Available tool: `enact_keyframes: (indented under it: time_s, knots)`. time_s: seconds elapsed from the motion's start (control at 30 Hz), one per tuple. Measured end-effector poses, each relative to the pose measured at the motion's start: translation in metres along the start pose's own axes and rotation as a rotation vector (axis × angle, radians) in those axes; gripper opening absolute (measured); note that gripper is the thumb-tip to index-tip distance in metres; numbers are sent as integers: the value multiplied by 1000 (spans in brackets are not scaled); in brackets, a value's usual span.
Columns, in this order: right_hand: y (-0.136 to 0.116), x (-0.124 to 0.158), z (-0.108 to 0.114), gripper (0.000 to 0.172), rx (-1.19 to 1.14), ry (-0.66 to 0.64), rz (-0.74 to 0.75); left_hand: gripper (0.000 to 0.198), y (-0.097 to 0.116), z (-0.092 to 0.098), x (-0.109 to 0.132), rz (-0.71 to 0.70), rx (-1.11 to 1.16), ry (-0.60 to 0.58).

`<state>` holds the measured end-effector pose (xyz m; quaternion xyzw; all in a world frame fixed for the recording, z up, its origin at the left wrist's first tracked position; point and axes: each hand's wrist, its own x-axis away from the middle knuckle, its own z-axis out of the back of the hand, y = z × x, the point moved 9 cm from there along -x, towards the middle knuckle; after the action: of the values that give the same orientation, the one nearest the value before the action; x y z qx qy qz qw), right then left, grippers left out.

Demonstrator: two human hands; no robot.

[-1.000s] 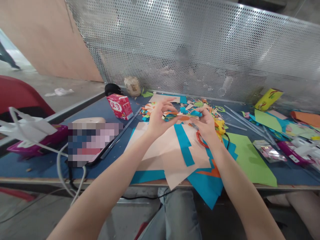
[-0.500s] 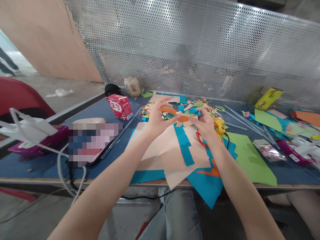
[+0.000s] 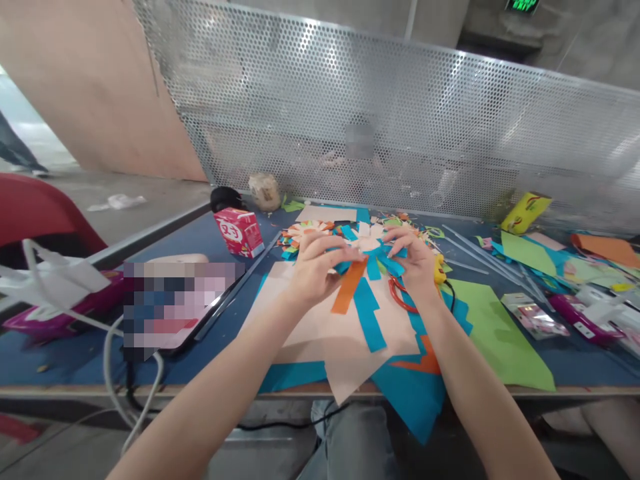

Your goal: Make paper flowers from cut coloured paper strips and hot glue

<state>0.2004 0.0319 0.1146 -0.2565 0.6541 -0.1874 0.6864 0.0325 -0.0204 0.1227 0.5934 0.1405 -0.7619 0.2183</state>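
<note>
Mostly blue, splayed paper flower (image 3: 374, 256); flat orange strip (image 3: 349, 288).

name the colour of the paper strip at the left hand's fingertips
Orange; the paper strip shows best in the head view.

Blue table (image 3: 173, 243) holds red-pink box (image 3: 239, 232), beige lump (image 3: 265, 192) and black round item (image 3: 225, 199) back left, flat dark-edged device (image 3: 200, 300) front left, overlapping pale and blue paper sheets (image 3: 300, 330) mid-front, green sheet (image 3: 505, 343) right of them, paper scraps (image 3: 400, 221) behind, clear sticks (image 3: 493, 256) and small shiny packet (image 3: 536, 316) right.
</note>
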Motion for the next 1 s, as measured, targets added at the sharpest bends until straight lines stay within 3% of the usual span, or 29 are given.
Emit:
enact_keyframes:
  time_s: [0.17,0.37,0.6,0.67,0.8,1.0]
  knots:
    - [0,0,1,20,2,5,-2,23,5,1,-1,-17,7,13]
    - [4,1,-3,17,-29,-26,-13,53,3,-1,3,-72,52,29]
    - [7,1,-3,19,-3,-24,-65,29,-8,-5,4,55,86,-22]
    - [10,1,-4,19,-9,-29,-96,30,-11,-5,3,101,135,-18]
    - [26,4,-4,20,0,-35,-177,57,-25,-4,1,272,266,80]
    - [49,8,2,35,29,64,-295,67,-72,-27,22,738,523,112]
